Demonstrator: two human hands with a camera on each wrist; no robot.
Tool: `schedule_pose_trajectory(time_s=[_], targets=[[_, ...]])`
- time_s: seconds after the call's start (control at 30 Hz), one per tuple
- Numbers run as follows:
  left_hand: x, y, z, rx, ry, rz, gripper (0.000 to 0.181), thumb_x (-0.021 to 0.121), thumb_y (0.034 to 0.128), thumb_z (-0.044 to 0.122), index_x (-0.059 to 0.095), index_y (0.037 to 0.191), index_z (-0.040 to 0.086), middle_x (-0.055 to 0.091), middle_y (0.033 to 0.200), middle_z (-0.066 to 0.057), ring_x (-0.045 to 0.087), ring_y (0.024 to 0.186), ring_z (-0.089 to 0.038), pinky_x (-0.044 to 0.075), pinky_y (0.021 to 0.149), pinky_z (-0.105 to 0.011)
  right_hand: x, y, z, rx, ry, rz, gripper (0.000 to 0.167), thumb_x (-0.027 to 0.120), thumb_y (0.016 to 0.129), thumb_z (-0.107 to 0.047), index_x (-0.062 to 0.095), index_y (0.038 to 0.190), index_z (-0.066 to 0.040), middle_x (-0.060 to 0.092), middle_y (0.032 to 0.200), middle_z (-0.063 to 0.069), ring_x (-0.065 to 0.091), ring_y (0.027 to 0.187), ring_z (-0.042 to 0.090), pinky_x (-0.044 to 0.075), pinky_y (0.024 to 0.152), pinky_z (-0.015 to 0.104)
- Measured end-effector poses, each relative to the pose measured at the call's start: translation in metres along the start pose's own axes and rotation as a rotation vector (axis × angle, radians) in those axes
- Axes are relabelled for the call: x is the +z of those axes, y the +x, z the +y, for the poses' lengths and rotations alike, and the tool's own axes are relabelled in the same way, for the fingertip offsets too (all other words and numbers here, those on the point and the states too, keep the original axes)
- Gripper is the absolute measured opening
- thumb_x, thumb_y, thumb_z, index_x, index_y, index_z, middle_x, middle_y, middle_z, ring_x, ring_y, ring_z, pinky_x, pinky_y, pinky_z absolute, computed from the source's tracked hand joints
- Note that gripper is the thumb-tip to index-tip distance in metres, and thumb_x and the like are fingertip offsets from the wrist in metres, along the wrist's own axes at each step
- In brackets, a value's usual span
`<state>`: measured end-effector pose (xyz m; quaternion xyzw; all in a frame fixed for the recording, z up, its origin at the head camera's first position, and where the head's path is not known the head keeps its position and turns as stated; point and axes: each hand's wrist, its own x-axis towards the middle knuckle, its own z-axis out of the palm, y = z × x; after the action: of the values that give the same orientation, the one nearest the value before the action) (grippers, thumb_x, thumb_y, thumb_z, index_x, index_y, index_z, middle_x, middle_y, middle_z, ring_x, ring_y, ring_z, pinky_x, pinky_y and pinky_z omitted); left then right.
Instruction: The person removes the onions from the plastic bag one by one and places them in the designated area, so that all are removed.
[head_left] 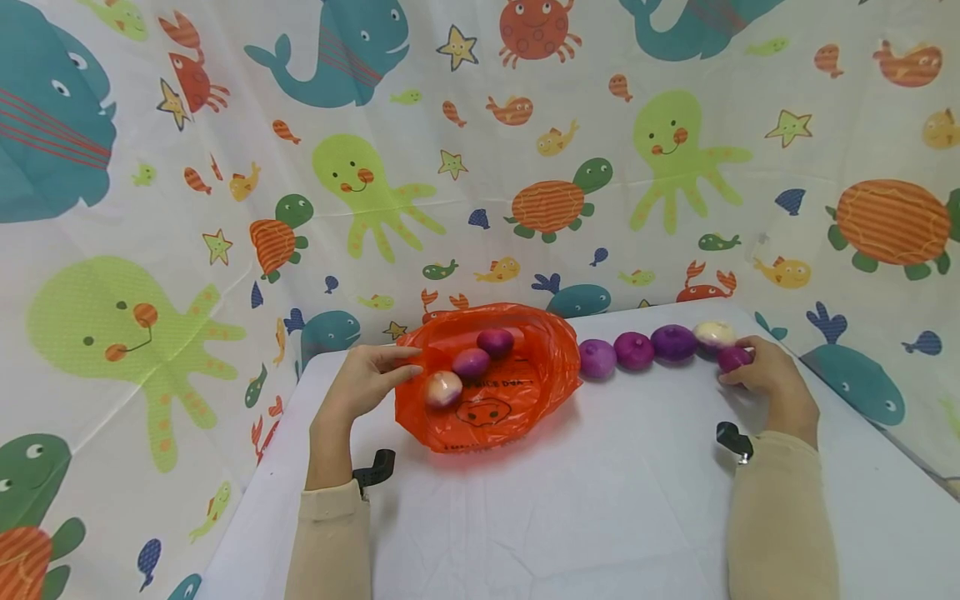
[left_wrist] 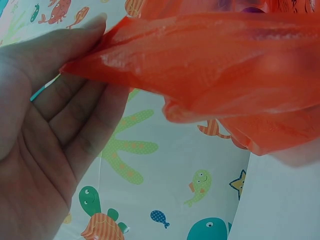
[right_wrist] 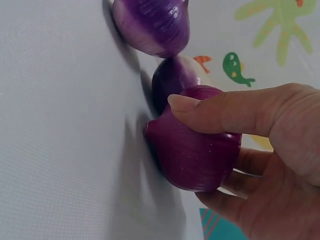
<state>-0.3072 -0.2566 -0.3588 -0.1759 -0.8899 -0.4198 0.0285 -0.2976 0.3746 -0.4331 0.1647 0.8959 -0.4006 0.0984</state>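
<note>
A red plastic bag (head_left: 487, 429) lies spread on the table with its mouth towards me. Its left edge is pinched between the thumb and fingers of my left hand (head_left: 366, 379); the left wrist view shows the film (left_wrist: 150, 60) drawn out to a point there. Inside the bag rest a whitish onion (head_left: 443, 389) and two purple onions, one in the middle (head_left: 471, 363) and one farther back (head_left: 495, 342). At the right end of a row, my right hand (head_left: 772, 371) grips a reddish-purple onion (right_wrist: 200, 145) with thumb and fingers, close to the table surface.
Right of the bag stand a light purple onion (head_left: 597, 358), a magenta onion (head_left: 633, 351), a dark purple onion (head_left: 673, 343) and a white-and-purple onion (head_left: 714, 335). A white cloth covers the table (head_left: 570, 517). Behind it hangs a curtain (head_left: 480, 125) printed with sea animals.
</note>
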Motion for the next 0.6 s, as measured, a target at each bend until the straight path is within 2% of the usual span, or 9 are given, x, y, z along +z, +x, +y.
schedule_pose_trajectory(time_s=[0.37,0.6], targets=[[0.0003,0.0002,-0.0011,0.009,-0.002,0.002,0.031,0.078,0.0954,0.028,0.078,0.124,0.018,0.078,0.113,-0.006,0.075,0.101,-0.024,0.064,0.089,-0.041,0.0002,0.0028,0.0,-0.005,0.008,0.003,0.108,0.083,0.088,-0.033,0.014,0.163,0.002,0.023,0.159,0.04,0.022,0.141,0.063,0.027,0.112,0.081],[0.0008,0.001,-0.0026,0.01,-0.005,0.0,0.031,0.077,0.0955,0.029,0.078,0.125,0.018,0.078,0.113,-0.006,0.075,0.101,-0.024,0.064,0.089,-0.041,-0.0034,-0.0049,-0.0021,0.016,0.003,0.007,0.114,0.082,0.088,-0.042,0.009,0.166,-0.004,0.018,0.161,0.039,0.019,0.143,0.063,0.028,0.106,0.085]])
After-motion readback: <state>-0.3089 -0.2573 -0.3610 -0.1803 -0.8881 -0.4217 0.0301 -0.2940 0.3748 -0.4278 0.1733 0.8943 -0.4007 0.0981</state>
